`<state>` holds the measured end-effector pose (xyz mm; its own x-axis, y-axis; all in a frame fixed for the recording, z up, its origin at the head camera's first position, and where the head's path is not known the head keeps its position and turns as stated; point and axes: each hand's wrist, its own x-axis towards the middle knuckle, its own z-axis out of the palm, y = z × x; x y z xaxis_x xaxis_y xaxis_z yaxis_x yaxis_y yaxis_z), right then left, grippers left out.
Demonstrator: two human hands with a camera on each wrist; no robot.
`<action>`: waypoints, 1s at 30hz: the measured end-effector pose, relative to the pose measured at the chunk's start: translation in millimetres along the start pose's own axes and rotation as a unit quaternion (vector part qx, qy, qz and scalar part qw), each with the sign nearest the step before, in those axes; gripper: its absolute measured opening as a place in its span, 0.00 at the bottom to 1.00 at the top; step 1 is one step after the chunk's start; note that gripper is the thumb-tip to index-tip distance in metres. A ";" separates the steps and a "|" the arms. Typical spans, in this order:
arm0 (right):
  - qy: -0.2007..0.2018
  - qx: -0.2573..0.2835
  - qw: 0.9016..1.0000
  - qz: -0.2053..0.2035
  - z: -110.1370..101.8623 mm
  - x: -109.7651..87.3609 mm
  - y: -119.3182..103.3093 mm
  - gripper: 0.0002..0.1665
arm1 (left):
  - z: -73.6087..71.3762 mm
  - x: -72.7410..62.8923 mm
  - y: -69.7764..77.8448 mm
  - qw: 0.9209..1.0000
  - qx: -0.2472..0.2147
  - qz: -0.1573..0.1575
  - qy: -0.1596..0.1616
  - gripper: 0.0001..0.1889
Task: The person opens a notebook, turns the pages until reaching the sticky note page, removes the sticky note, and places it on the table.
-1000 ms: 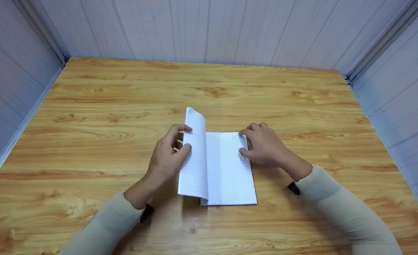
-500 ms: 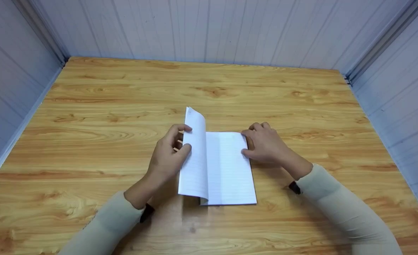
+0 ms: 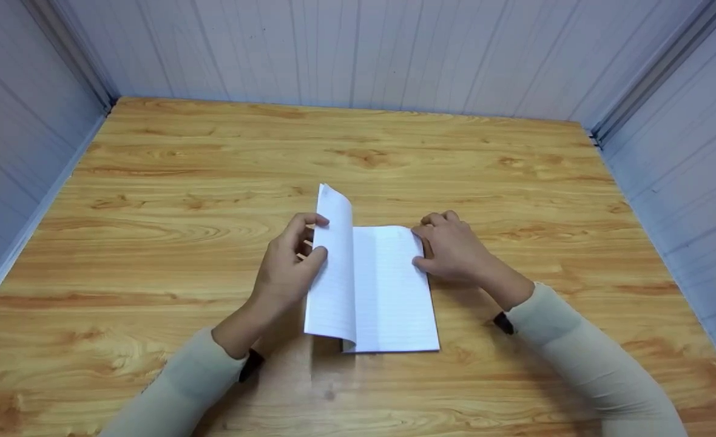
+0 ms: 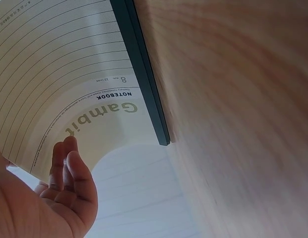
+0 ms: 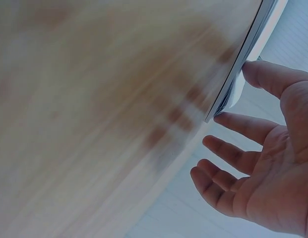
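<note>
An unfolded lined notebook (image 3: pixel 394 291) lies on the wooden table, its left-hand leaves (image 3: pixel 334 285) standing up and curving over. My left hand (image 3: pixel 288 261) holds these leaves at their outer edge, thumb in front and fingers behind. Underneath, the left wrist view shows a printed notebook page (image 4: pixel 94 84) with ruled lines and a dark green spine (image 4: pixel 144 74). At the right edge of the flat pages, my right hand (image 3: pixel 455 249) touches the paper with thumb and forefinger set apart. Slightly lifted page edges (image 5: pixel 235 94) show between those two fingertips; the other fingers hang loosely bent.
The wood-grain table (image 3: pixel 212 164) stretches around the notebook. Pale panelled walls (image 3: pixel 358 54) enclose it at the back and both sides. Light sleeves cover both forearms, with a dark wrist device (image 3: pixel 252 365) under the left cuff and another dark device (image 3: pixel 503 323) at the right.
My right fingertips have drawn slightly outward from the page to its right edge, and the top right page corner now bows up a little. My left hand and the raised leaves stay put.
</note>
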<state>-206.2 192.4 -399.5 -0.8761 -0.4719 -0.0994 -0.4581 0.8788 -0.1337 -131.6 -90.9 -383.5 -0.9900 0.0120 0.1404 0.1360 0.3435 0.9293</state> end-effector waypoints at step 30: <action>0.008 -0.018 0.998 -0.061 0.9 -0.9 -2.1 0.28 | -0.1 0.8 -1.5 1.000 0.007 0.003 -0.004 0.17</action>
<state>-204.3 190.9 -400.0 -0.8160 -0.5739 -0.0696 -0.5656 0.8174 -0.1091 -132.6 -91.5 -384.7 -0.9894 0.0210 0.1439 0.1419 0.3562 0.9236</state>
